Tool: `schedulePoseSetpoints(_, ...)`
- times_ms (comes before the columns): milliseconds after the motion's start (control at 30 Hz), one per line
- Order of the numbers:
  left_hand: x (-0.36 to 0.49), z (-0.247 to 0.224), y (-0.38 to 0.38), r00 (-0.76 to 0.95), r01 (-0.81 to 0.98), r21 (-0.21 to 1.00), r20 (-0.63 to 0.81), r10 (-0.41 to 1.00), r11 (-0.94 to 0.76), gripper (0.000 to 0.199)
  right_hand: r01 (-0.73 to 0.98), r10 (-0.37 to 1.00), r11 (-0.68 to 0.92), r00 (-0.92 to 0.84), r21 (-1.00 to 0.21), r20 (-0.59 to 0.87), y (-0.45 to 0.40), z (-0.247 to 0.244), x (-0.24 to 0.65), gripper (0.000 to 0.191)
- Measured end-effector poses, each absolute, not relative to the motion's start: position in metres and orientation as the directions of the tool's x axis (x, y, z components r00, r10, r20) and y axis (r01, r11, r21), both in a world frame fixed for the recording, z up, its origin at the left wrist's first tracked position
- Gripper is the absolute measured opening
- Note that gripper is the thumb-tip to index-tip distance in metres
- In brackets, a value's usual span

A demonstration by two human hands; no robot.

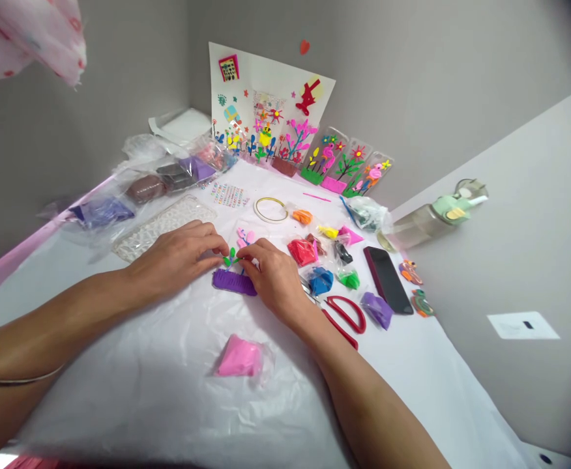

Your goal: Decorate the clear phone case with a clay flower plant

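Observation:
A clear phone case (261, 228) lies flat between my hands, decorated with clay. Along its near end runs a ridged purple clay strip (231, 281). Above the strip are green clay leaves (231, 255) on a thin stem, and farther up pink clay petals (245, 237). My right hand (278, 280) pinches thumb and forefinger at the right-hand green leaf. From the left, my left hand (180, 257) brings thumb and forefinger close together beside the leaves; whether they grip anything is hidden.
Red-handled scissors (347, 312) and a phone (388, 280) lie right of my right hand, among bagged clay lumps such as blue (321, 280) and red (302, 251). A pink clay packet (240, 356) is nearer me. Decorated cases (324, 156) lean at the back; a bottle (432, 218) is rightward.

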State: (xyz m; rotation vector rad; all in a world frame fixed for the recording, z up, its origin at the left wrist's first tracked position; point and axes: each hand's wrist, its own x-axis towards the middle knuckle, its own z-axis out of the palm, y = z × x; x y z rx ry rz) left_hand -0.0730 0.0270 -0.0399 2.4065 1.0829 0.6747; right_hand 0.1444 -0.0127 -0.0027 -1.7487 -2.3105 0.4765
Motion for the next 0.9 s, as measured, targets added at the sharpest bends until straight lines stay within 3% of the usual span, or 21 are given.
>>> schedulePoseSetpoints(367, -0.0702, -0.0414, 0.0281, 0.550, 0.586, 0.516, 0.313, 0.775, -0.624, 0.027, 0.915, 0.963, 0.239, -0.265, -0.324, -0.040, -0.0126, 0.0001, 0.1415, 0.024)
schedulePoseSetpoints(900, -0.0690, -0.0358, 0.0229, 0.534, 0.581, 0.560, 0.287, 0.796, -0.591, 0.024, 0.934, 0.964, 0.248, -0.264, -0.256, -0.030, -0.0103, -0.0047, 0.1399, 0.026)
